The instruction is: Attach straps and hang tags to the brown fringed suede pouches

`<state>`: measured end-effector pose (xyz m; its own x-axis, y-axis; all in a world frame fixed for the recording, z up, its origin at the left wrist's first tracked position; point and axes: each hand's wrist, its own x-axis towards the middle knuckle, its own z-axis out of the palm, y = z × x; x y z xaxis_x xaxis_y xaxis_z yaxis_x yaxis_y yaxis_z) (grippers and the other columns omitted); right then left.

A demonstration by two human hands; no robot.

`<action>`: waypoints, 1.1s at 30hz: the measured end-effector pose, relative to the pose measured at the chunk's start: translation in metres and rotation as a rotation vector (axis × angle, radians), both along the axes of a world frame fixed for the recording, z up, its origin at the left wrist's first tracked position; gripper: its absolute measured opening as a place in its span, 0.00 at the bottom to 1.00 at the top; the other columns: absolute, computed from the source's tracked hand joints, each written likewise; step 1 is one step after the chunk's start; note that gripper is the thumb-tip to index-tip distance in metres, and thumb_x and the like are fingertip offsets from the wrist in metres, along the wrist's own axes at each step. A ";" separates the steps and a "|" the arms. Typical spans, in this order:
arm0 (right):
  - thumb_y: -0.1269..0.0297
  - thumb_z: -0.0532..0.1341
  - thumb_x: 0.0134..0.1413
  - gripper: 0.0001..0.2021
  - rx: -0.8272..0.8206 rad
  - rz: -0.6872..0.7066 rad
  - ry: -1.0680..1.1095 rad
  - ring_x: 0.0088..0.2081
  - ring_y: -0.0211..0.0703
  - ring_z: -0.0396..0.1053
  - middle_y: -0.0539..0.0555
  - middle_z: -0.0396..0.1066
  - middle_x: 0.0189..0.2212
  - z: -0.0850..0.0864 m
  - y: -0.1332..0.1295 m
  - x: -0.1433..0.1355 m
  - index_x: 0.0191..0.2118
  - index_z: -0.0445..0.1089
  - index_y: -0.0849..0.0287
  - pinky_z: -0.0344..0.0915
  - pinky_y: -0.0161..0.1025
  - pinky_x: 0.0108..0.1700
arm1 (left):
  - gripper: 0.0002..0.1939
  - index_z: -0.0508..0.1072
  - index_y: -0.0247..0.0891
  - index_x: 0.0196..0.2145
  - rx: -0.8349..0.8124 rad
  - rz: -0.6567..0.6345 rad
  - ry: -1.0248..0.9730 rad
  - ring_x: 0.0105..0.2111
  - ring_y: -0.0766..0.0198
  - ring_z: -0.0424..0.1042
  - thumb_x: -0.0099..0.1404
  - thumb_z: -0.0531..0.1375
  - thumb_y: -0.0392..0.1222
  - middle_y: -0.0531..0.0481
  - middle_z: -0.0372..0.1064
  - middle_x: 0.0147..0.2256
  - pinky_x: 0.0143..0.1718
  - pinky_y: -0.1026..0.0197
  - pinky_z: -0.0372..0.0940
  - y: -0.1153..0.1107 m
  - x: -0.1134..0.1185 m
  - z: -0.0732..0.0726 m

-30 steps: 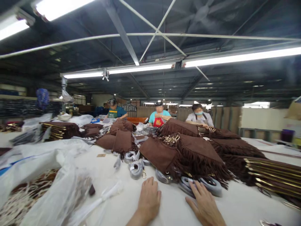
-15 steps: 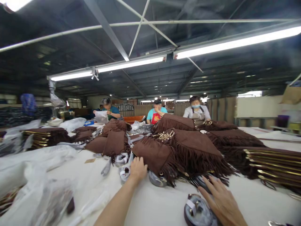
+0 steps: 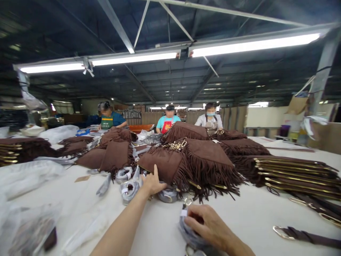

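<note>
My left hand [image 3: 152,183] rests at the near edge of a brown fringed bag [image 3: 162,167], index finger stretched over it and thumb out to the side; its other fingers are partly hidden. Just beside that hand lie a plastic-wrapped coiled strap [image 3: 168,195] on the right and another wrapped coil [image 3: 129,190] on the left. Closer to me, my right hand [image 3: 209,224] has its thumb and fingers curled onto a coiled strap [image 3: 183,227] in grey wrapping with a white band and a gold clasp. The palm covers part of this coil.
A stack of brown bags with gold zips [image 3: 295,174] stands at the right. Loose brown straps [image 3: 306,236] lie in front of it. Plastic bags [image 3: 32,227] spread over the left side of the white table [image 3: 157,231]. Three people are at the far side.
My right hand has moved left and closed on the coiled strap. My left index finger has stretched out over the bag. The view has turned slightly right.
</note>
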<state>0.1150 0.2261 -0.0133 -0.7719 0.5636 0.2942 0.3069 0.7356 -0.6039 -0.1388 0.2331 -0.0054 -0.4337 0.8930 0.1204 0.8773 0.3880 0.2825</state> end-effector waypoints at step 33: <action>0.50 0.52 0.51 0.22 -0.521 -0.306 0.245 0.23 0.40 0.67 0.52 0.69 0.31 -0.032 0.035 0.000 0.47 0.64 0.60 0.66 0.36 0.23 | 0.28 0.49 0.39 0.64 0.497 -0.018 -1.180 0.44 0.59 0.72 0.69 0.54 0.42 0.38 0.63 0.55 0.39 0.57 0.71 0.038 -0.011 0.031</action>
<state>0.1151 0.2610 -0.0458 -0.4993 0.8635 0.0706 0.2638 0.2292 -0.9370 -0.1501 0.2709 0.0260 -0.4933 0.8698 -0.0064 0.0016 0.0083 1.0000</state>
